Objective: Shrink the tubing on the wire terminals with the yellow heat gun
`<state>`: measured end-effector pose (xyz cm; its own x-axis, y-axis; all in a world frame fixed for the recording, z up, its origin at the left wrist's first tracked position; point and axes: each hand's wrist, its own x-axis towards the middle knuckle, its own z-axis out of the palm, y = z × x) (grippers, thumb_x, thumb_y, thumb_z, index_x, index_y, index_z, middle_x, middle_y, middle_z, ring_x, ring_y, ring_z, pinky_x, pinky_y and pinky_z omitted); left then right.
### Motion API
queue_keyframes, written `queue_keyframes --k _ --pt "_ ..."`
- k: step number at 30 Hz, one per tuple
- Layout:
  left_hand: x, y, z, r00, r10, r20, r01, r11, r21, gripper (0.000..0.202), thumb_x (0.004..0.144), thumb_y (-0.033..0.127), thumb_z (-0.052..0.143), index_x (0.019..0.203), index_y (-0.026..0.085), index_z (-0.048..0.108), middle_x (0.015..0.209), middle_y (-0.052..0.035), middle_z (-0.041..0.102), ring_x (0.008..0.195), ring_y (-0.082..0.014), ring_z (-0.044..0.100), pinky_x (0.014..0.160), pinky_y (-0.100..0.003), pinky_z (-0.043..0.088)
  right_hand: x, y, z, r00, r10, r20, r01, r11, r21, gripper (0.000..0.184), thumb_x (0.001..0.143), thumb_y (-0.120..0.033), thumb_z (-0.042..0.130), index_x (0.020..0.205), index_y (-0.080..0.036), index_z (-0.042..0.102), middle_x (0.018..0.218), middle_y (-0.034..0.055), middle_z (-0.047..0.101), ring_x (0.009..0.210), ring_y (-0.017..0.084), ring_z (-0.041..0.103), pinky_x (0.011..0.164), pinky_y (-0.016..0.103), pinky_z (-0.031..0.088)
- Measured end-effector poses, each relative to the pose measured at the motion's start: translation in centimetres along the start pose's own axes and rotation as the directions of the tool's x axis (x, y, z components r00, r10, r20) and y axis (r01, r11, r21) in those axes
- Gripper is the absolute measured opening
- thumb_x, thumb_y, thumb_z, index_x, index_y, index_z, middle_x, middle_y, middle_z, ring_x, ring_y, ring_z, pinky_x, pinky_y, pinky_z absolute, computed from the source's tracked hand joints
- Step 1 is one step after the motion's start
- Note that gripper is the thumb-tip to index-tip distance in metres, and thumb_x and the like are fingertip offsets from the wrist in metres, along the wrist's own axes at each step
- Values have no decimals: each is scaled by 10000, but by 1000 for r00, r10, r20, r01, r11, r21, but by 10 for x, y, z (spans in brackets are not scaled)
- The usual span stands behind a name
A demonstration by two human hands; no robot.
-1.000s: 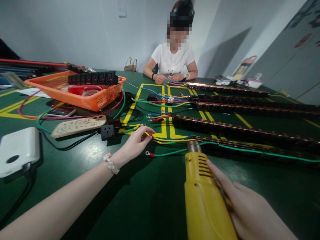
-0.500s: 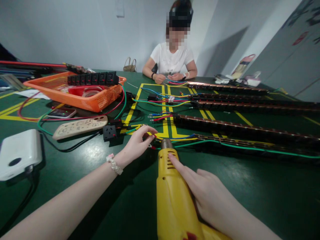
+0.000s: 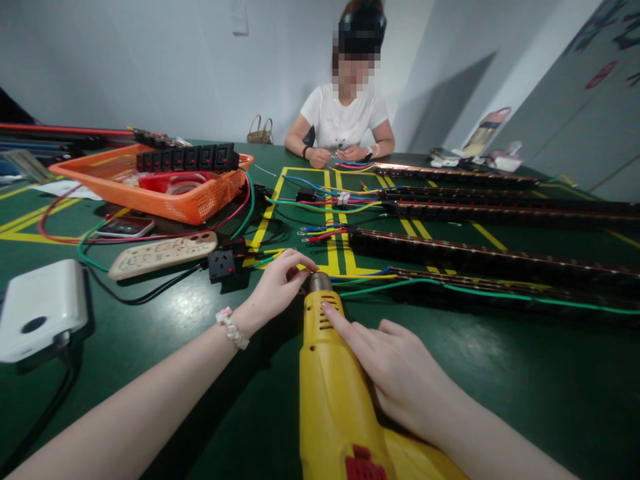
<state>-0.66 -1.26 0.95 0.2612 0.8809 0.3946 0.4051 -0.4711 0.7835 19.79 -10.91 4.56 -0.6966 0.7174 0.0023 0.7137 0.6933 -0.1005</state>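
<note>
My right hand (image 3: 395, 373) grips a yellow heat gun (image 3: 330, 393), index finger stretched along its top. The metal nozzle (image 3: 319, 281) points away from me at a bundle of coloured wires (image 3: 360, 277) on the green table (image 3: 500, 373). My left hand (image 3: 277, 287), a bead bracelet on its wrist, pinches the ends of those wires just in front of the nozzle. The wires run right into a long black strip (image 3: 500, 287). What exactly lies between the fingertips is hidden by the nozzle.
An orange basket (image 3: 150, 190) holding a black socket strip stands at the left, with a beige power strip (image 3: 160, 253), a phone (image 3: 125, 227) and a white box (image 3: 43, 307) nearer me. More black strips (image 3: 500, 213) lie at the right. A person in white (image 3: 345, 123) sits opposite.
The heat gun and my right hand have swung left and forward, from beside the wires to right at my left fingertips. My left hand has stayed on the wire ends.
</note>
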Motion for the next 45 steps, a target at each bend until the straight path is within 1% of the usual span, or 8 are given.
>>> queue_keyframes --k 9,13,18,21,26,30,35,45 --pt "0 2 -2 1000 16 5 -16 1000 9 206 781 23 456 810 156 610 867 -27 549 756 -116 535 608 -218 418 -1 -1 2 1000 21 -7 -21 1000 -19 912 711 -14 406 1458 -198 -84 1047 69 623 596 183 484 595 321 382" --pt "0 1 -1 1000 -8 7 8 1000 4 189 763 13 461 795 156 582 835 -12 540 694 -102 517 580 -215 402 -1 0 1 999 33 -22 -34 999 -23 925 677 -9 411 1463 -197 -37 825 27 620 539 175 457 528 284 346" --pt "-1 1 -2 999 31 10 -31 999 -15 235 724 -33 442 713 153 586 857 -26 555 803 -129 534 634 -230 407 -10 4 1 997 62 -44 -63 998 -22 901 665 20 379 1464 -192 21 596 -33 493 509 180 461 499 260 333" --pt "-1 3 -2 1000 26 12 -26 999 -19 231 743 -20 447 714 153 598 868 -31 559 810 -132 540 638 -234 409 -18 9 2 994 87 -68 -87 996 14 910 661 25 363 1464 -218 10 647 -16 538 514 179 486 507 262 363" --pt "-2 1 1 998 -68 4 68 997 20 153 831 129 515 949 170 604 889 -19 581 624 -91 494 570 -227 401 -38 21 3 984 157 -85 -149 985 91 889 687 1 350 1470 -276 32 715 8 598 535 185 538 512 277 418" --pt "-2 -1 2 998 -60 17 58 996 64 211 863 147 488 1047 182 586 940 -30 571 649 -91 502 602 -225 418 -61 34 4 966 245 -84 -232 963 141 878 712 -8 341 1478 -312 38 833 26 661 575 191 586 539 311 466" --pt "-3 0 1 999 -26 40 21 992 123 180 882 137 454 996 182 586 911 -31 551 730 -116 519 637 -235 423 -81 44 4 937 337 -95 -320 935 154 839 724 -36 365 1480 -306 119 1025 51 680 682 220 649 594 352 512" --pt "-4 1 2 999 -25 40 22 998 59 120 904 180 430 948 183 542 822 -8 594 714 -119 555 649 -240 426 -83 46 6 880 472 -49 -445 856 264 860 751 -146 462 1480 -285 27 949 19 669 694 199 674 600 310 514"
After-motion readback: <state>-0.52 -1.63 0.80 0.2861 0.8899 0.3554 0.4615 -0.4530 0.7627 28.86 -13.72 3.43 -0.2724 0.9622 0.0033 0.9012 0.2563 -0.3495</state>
